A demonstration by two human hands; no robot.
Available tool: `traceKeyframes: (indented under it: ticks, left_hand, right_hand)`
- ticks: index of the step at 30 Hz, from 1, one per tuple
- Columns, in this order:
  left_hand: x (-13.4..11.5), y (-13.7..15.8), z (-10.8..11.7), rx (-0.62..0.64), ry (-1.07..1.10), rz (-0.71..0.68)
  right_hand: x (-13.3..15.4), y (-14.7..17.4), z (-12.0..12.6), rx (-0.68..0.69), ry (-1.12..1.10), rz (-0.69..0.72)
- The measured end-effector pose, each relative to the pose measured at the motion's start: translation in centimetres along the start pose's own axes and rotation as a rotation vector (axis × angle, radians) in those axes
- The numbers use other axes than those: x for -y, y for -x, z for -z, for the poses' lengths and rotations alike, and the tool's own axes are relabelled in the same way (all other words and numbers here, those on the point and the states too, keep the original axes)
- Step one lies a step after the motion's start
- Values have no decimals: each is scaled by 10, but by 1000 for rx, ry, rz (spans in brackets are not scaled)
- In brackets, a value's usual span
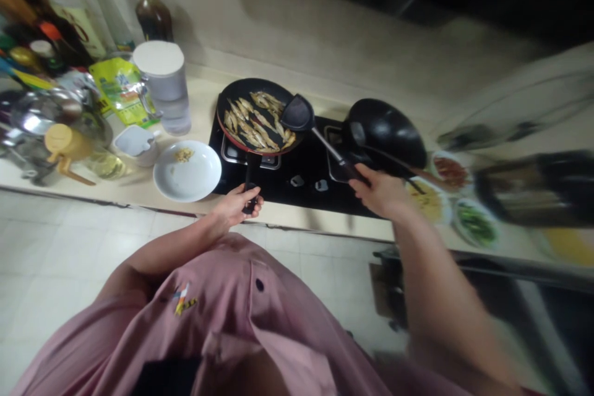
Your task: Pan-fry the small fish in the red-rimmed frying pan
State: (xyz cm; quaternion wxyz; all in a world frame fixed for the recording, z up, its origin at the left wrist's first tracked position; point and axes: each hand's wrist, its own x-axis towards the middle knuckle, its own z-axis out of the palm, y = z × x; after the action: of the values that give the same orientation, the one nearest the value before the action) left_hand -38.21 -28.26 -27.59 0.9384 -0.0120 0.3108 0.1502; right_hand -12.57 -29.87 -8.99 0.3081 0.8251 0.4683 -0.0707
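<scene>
My left hand (241,203) is closed round the black handle of a frying pan (225,96) on the left burner. Several small browned fish (260,127) lie in the pan. In my right hand (378,192) is the dark grip of a spatula (297,114), its black head hanging over the pan's right rim. Whether the head touches any fish, I cannot tell. Left of the pan stands a white plate (188,179) with a little heap of chopped pale bits (183,154), perhaps garlic.
A black wok (383,130) sits on the right burner of the stove (306,164). Farther right are bowls with red pieces (450,172) and chopped greens (476,221). A lidded water pitcher (164,90), an oil jug (104,161) and several bottles (153,9) crowd the left counter.
</scene>
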Motion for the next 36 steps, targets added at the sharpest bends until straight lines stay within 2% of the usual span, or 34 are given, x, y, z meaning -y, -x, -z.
traceKeyframes:
  ticks: [3, 7, 14, 19, 23, 26, 32, 36]
  left_hand:
    - [-1, 0, 1, 9, 10, 5]
    - [-1, -1, 0, 13, 11, 5]
    - [-1, -2, 2, -10, -7, -5]
    - [0, -3, 2, -15, -13, -13]
    - [-1, -1, 1, -2, -8, -10]
    - [-1, 0, 0, -10, -17, -4]
    - [1, -2, 2, -14, 7, 6]
    - [2, -3, 3, -3, 10, 6]
  right_hand:
    - [3, 3, -2, 29, 6, -47]
    - [10, 6, -4, 46, -33, -19]
    - [21, 1, 2, -15, 2, 2]
    - [52, -16, 7, -135, 47, -32]
    - [82, -39, -3, -145, 54, -11]
    - [95, -45, -9, -132, 68, 22]
    - [86, -19, 2, -122, 135, 40]
    - [83, -27, 4, -156, 113, -20]
